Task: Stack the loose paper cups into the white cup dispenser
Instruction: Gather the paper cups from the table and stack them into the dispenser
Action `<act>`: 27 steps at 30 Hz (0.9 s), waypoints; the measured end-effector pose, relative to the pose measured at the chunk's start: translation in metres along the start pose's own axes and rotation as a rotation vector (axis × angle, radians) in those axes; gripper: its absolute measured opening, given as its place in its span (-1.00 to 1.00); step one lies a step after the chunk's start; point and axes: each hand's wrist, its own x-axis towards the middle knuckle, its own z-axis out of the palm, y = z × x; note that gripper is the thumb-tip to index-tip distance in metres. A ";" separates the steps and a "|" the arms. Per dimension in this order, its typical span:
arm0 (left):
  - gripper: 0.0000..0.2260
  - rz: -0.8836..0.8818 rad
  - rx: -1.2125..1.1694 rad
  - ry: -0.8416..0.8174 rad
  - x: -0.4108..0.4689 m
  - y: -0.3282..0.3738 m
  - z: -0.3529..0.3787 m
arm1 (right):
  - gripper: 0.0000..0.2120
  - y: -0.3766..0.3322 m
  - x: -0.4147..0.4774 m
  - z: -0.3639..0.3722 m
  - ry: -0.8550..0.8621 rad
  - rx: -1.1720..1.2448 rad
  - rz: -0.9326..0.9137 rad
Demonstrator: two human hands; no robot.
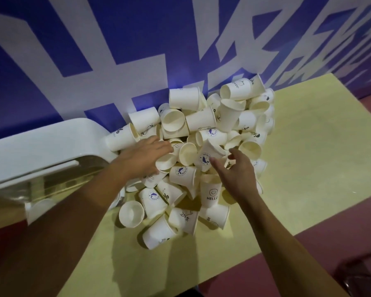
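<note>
Cups sit in one heap on the table, banked against the wall, so none roll off the back; mouths face every way and few are nested, so each likely needs turning before stacking. Dispenser lies on its side at the left, touching the heap; short reach, probably deliberate; its clear window shows what looks like a ribbed stack of cups inside, count unreadable. Left hand lies palm-down on the heap's left side, fingers bent over a cup; can't tell if it grips. Right hand has loose, spread fingers and holds nothing; index on a logo cup, probably the next pick.
</note>
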 end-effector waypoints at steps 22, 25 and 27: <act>-0.22 -0.288 -0.385 0.266 -0.046 0.001 -0.019 | -0.32 -0.021 0.032 0.019 0.008 0.150 0.124; -0.24 -0.406 -0.531 0.375 -0.067 0.005 -0.019 | -0.57 -0.031 0.020 0.013 0.067 0.228 0.041; -0.29 -0.399 -0.596 0.468 -0.087 0.006 -0.016 | -0.50 -0.039 0.007 0.010 0.066 0.228 -0.006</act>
